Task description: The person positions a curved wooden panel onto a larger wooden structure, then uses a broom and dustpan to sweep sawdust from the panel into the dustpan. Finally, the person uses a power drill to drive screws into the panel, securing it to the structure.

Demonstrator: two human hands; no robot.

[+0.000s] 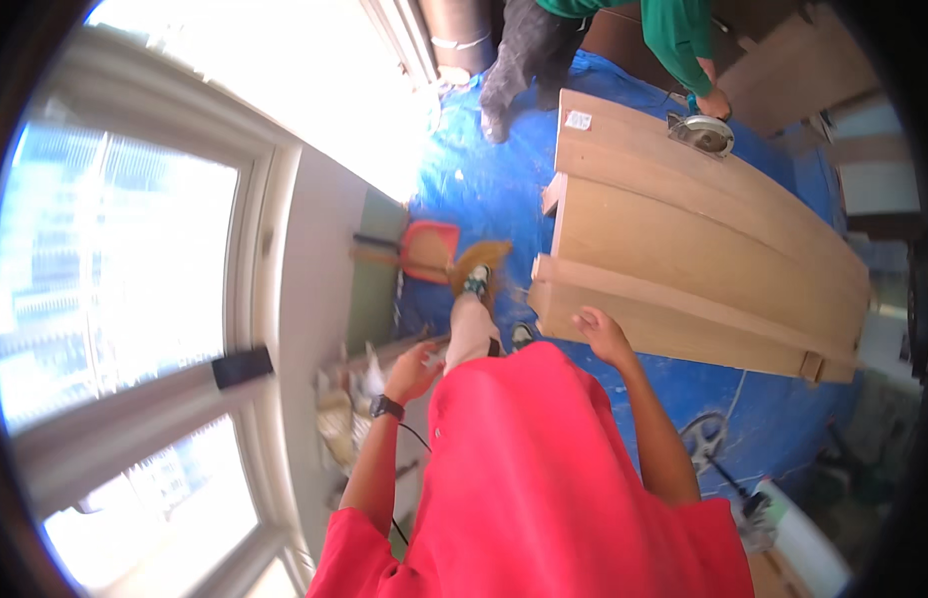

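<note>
I look down past my red shirt at a blue floor sheet (484, 189). My right hand (602, 333) rests open on the near edge of a large wooden board (683, 239) that lies flat with raised strips along it. My left hand (412, 371), a black watch on its wrist, hangs open beside my raised leg and holds nothing. My foot in a tan boot (476, 267) points forward. At the board's far end another person in a green top has a hand on a circular saw (701, 133).
A tall window (135, 289) fills the left side. A red dustpan (431, 249) lies by the wall. Tools and clutter (344, 399) lie along the wall under my left arm. A cable and a tool (723, 468) lie on the sheet at lower right.
</note>
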